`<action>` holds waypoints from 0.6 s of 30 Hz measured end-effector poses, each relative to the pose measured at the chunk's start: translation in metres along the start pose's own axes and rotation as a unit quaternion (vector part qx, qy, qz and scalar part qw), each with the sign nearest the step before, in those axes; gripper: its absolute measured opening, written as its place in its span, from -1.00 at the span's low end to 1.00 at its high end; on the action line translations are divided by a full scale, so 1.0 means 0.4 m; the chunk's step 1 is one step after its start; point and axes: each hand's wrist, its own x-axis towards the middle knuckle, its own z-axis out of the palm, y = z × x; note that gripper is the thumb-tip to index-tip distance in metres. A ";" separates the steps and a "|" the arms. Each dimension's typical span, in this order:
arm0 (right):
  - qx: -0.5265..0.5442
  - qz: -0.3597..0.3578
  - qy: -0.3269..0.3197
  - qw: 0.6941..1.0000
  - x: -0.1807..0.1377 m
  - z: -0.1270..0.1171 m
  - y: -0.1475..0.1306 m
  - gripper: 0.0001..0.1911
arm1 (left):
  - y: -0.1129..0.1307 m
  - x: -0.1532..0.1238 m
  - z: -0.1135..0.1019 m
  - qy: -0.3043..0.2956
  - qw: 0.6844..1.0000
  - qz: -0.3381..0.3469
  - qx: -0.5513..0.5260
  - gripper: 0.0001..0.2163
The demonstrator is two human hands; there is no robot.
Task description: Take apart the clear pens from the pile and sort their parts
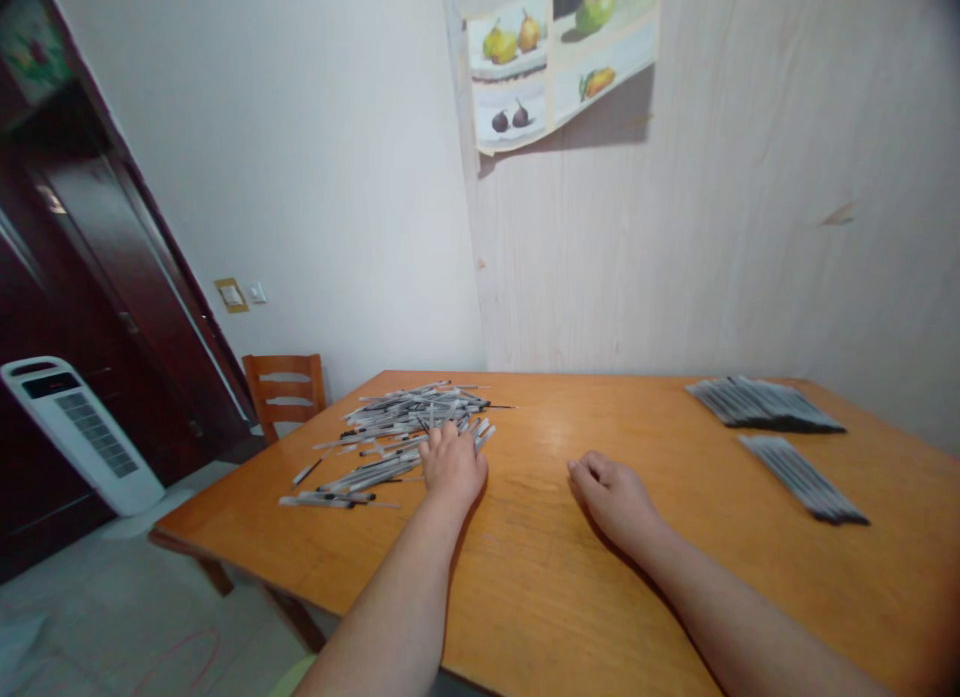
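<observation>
Resting on loose pile of grey sticks (405,432) near far-left corner of table (540,577): left hand (452,465), fingers spread over them, can't tell if gripping any. Right hand (611,492) loosely curled, empty, mid-table. Far stack (765,405), near stack (806,480) tidy by right edge; bulk looks unsorted imo.

Loose criss-crossed heap of thin grey sticks (405,412) on wooden table (540,577)

A home dining room: wooden table (675,537), chair (286,389), fruit poster (559,62), fan heater (79,432), dark door (112,277).
</observation>
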 end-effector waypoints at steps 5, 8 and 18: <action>0.013 0.001 0.004 1.000 0.000 -0.004 -0.007 -0.61 | 0.000 0.003 0.008 0.003 1.000 0.011 -0.004 -0.78; 0.020 0.008 0.009 1.000 0.000 -0.004 -0.011 -0.62 | 0.004 0.002 0.008 0.001 1.000 0.027 -0.001 -0.77; 0.039 0.028 0.031 0.998 0.006 -0.003 -0.025 -0.67 | 0.028 -0.004 -0.007 0.019 0.998 0.052 -0.010 -0.77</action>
